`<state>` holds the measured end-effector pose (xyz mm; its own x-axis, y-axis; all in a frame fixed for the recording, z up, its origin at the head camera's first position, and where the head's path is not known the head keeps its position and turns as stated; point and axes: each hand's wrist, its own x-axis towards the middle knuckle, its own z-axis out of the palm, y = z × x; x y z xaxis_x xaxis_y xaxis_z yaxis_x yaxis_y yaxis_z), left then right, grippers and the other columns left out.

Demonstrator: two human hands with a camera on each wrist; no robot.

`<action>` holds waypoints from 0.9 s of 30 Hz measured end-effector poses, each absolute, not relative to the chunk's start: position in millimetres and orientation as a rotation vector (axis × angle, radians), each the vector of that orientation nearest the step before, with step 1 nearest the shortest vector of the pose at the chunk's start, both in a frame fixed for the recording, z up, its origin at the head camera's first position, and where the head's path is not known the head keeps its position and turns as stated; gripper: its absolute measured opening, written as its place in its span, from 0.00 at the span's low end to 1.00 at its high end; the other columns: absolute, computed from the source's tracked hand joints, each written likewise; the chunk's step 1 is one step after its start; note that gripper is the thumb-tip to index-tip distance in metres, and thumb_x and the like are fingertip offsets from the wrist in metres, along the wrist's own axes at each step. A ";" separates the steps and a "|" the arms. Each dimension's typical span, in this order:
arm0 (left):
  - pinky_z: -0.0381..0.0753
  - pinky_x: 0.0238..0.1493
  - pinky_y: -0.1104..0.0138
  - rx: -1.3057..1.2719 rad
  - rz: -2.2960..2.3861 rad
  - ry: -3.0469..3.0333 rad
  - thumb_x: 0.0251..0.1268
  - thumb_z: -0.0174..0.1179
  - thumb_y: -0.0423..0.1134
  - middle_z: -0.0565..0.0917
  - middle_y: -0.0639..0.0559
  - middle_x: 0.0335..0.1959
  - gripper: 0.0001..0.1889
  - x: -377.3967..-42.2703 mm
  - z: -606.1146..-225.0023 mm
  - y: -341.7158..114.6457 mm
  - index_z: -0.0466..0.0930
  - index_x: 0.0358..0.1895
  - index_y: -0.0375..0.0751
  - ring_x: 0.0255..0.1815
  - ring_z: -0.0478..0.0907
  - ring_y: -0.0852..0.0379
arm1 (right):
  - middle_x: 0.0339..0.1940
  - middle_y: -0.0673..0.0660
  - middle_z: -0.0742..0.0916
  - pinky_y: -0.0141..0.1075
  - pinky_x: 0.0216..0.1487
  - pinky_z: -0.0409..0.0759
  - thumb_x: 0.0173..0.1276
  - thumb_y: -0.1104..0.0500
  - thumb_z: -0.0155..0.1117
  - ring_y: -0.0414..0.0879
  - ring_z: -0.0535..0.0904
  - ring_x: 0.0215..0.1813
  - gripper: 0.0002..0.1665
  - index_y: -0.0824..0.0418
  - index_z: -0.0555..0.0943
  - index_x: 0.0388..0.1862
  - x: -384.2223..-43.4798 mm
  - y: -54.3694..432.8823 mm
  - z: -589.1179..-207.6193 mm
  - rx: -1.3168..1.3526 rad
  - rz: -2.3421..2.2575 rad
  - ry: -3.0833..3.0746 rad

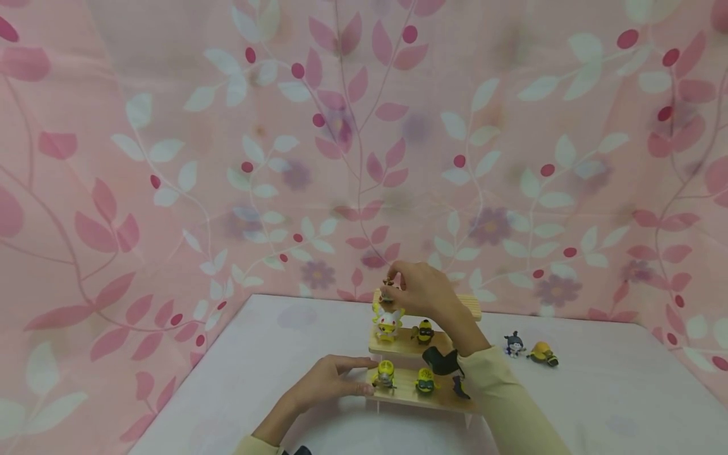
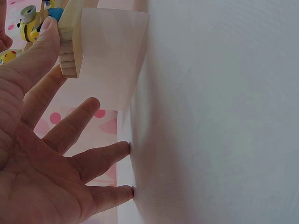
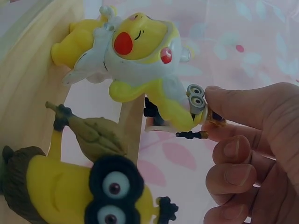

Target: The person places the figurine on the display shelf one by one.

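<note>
At the top tier of a small wooden display stand (image 1: 406,344), my right hand (image 1: 423,289) pinches a little goggled Minion figurine (image 3: 197,102) between thumb and forefinger. Just below it, a yellow figure in a white hood (image 3: 145,51) stands on the middle tier, beside a Minion holding a brown club-like thing (image 3: 117,182). My left hand (image 1: 330,383) grips the end of the lowest board (image 2: 70,46), thumb on its upper face near a Minion in blue (image 2: 30,23). The other left fingers are spread, two tips touching the tabletop.
Another goggled Minion (image 1: 424,381) and a dark-caped figure (image 1: 443,363) stand on the lowest tier, the latter partly behind my right sleeve. Right of the stand, a dark-haired figure (image 1: 514,344) and a yellow one (image 1: 544,354) are on the white table (image 1: 603,398). A floral curtain (image 1: 364,158) hangs behind.
</note>
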<state>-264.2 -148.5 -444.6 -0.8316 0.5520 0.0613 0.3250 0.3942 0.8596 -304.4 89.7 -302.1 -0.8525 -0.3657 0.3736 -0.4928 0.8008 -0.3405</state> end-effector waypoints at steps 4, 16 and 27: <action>0.66 0.67 0.44 0.774 1.410 2.422 0.57 0.71 0.53 0.81 0.65 0.57 0.23 -263.8 -445.5 -148.6 0.84 0.57 0.61 0.68 0.70 0.51 | 0.23 0.45 0.78 0.35 0.22 0.71 0.68 0.46 0.67 0.41 0.72 0.22 0.12 0.52 0.81 0.41 -304.9 89.9 -302.8 0.642 0.636 -2.708; 0.65 0.67 0.43 0.777 1.420 2.421 0.57 0.72 0.51 0.82 0.63 0.57 0.22 -263.8 -445.7 -147.6 0.84 0.57 0.61 0.68 0.70 0.50 | 0.24 0.45 0.80 0.35 0.21 0.73 0.70 0.43 0.64 0.41 0.74 0.21 0.14 0.50 0.82 0.45 -305.9 90.6 -303.8 0.596 0.643 -2.768; 0.66 0.67 0.44 0.782 1.416 2.418 0.58 0.71 0.51 0.82 0.63 0.57 0.22 -263.7 -445.7 -147.7 0.83 0.58 0.60 0.68 0.70 0.50 | 0.24 0.46 0.80 0.36 0.19 0.71 0.70 0.42 0.63 0.43 0.72 0.20 0.18 0.50 0.82 0.51 -303.3 97.4 -302.8 0.623 0.659 -2.765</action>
<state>-263.7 -147.7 -445.7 -0.8306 0.5529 0.0669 0.3290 0.3901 0.8600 -303.3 97.4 -302.8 -0.8829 -0.3492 0.3141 -0.4533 0.8083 -0.3757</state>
